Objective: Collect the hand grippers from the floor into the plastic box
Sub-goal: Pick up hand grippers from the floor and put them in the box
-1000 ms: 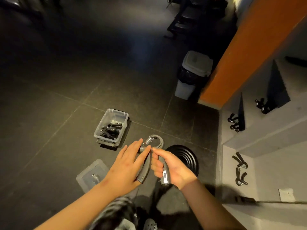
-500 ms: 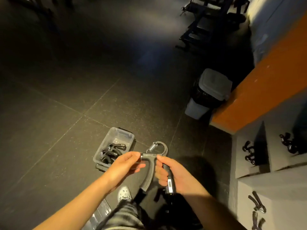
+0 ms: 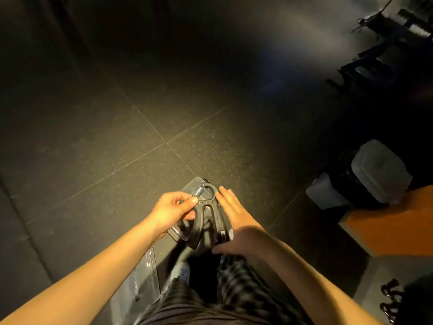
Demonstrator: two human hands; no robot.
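Observation:
A dark grey hand gripper (image 3: pixel 206 221) with a steel spring and a loop at its top hangs between my hands, just above the plastic box. My left hand (image 3: pixel 172 211) pinches its spring end between thumb and fingers. My right hand (image 3: pixel 236 222) lies along the right handle with its fingers straight and its thumb spread below. The clear plastic box (image 3: pixel 193 182) sits on the floor under the gripper, with only its far corner and a bit of its near edge showing. What lies in the box is hidden.
The box's clear lid (image 3: pixel 145 277) lies flat on the dark tiled floor beside my leg. A bin with a grey lid (image 3: pixel 377 172) stands at the right, next to an orange panel (image 3: pixel 386 231). More hand grippers (image 3: pixel 391 301) sit at bottom right. Gym equipment (image 3: pixel 386 43) stands at the far right.
Both hands have carried the gripper forward over the box, which they now cover. My right hand's fingers have straightened off the handle. My left hand has shifted up to the spring.

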